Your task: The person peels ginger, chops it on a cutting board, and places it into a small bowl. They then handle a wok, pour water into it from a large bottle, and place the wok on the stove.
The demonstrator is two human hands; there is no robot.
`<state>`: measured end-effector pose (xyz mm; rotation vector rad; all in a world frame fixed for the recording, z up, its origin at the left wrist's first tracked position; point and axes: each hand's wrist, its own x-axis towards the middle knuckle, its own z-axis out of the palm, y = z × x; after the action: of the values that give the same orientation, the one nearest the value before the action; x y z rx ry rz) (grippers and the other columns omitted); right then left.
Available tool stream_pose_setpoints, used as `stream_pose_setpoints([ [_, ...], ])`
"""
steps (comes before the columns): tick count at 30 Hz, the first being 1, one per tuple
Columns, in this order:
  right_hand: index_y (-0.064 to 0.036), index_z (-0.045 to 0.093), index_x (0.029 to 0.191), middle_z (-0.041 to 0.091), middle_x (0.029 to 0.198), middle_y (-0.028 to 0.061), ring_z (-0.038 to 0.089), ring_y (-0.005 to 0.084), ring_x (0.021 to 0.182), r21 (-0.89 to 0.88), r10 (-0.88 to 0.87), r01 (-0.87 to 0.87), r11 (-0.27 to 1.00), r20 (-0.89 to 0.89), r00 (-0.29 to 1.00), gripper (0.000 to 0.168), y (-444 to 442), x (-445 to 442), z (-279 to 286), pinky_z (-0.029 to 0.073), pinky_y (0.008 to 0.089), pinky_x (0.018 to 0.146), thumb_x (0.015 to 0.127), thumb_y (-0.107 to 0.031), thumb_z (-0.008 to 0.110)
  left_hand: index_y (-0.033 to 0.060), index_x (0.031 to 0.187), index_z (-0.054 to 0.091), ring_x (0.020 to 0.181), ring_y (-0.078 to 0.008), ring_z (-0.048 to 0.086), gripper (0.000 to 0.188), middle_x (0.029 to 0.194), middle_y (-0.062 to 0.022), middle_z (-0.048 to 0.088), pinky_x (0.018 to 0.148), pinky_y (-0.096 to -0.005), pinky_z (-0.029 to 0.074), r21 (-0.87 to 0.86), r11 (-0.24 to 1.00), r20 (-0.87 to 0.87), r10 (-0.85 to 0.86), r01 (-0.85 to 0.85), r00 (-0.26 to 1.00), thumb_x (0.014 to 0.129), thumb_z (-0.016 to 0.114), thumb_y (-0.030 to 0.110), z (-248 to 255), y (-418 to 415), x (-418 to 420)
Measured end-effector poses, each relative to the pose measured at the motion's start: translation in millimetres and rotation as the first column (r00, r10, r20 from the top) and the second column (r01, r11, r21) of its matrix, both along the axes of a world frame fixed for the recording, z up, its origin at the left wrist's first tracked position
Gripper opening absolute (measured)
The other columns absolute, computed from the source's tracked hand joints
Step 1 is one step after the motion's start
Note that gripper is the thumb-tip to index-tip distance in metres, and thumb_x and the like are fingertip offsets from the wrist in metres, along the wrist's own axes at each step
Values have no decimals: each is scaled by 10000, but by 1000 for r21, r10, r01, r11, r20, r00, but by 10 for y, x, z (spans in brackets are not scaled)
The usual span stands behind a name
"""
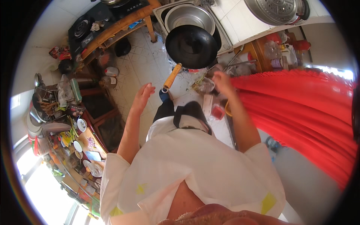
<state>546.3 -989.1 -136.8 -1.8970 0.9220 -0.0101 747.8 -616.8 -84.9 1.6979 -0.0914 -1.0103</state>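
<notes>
A black wok (191, 46) with a wooden handle (172, 77) rests over the near edge of the sink (225, 42), partly covering a wide steel basin (189, 18). The handle points back towards me. My left hand (144, 97) hangs in the air to the left of the handle, fingers apart and holding nothing. On the other side, my right hand (222, 81) is raised near the red curtain, below and right of the wok; nothing can be seen in it, though its fingers are partly blurred. Neither hand touches the wok.
A red curtain (295, 104) hangs at the right. A steel steamer tray (277, 9) stands on the tiled counter (236, 21). Black cooktops (107, 19) lie on a wooden table at upper left. A chopping board (90, 137) with chopped food and bowls is at left. Bags and bottles crowd the floor.
</notes>
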Motion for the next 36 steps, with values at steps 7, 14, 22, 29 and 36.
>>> stream_pose_setpoints([
  [7,-9,580,1188,694,957,157,674,265,911,-340,27,47,939,211,977,354,-776,1667,624,519,350,825,897,-208,608,-11,1363,481,1084,-183,586,617,1167,-108,642,969,-306,425,25,952,-23,-306,307,952,970,508,465,-40,-475,199],
  [14,51,528,1250,646,1100,233,619,366,1041,-551,-15,257,794,404,914,584,-1816,3841,975,481,423,908,882,-399,584,-1,1417,406,1026,-160,572,549,1119,-88,618,935,-298,436,31,975,-152,-212,219,965,994,535,324,184,-610,158],
  [22,-83,546,1307,555,1263,232,510,451,1146,-806,74,-187,561,-176,982,567,-2655,4067,-212,430,510,965,838,-391,633,-6,1429,380,1035,-173,593,560,1138,-124,623,936,-311,456,103,985,-282,-103,137,954,989,551,296,248,-774,52],
  [29,-83,663,1049,658,1004,175,606,367,979,-863,113,-161,479,-122,986,341,-2989,3996,-290,492,452,875,817,-327,610,-20,1426,371,946,-171,615,567,1084,-125,637,883,-310,490,89,985,-331,-113,150,937,984,559,280,122,-854,42],
  [36,31,599,873,625,823,220,594,418,841,-667,25,203,717,317,948,273,-2376,3317,-12,476,473,759,827,-234,553,-5,1387,437,745,-102,581,516,877,-52,647,660,-248,465,146,966,-284,-167,214,944,958,582,241,58,-1000,105],
])
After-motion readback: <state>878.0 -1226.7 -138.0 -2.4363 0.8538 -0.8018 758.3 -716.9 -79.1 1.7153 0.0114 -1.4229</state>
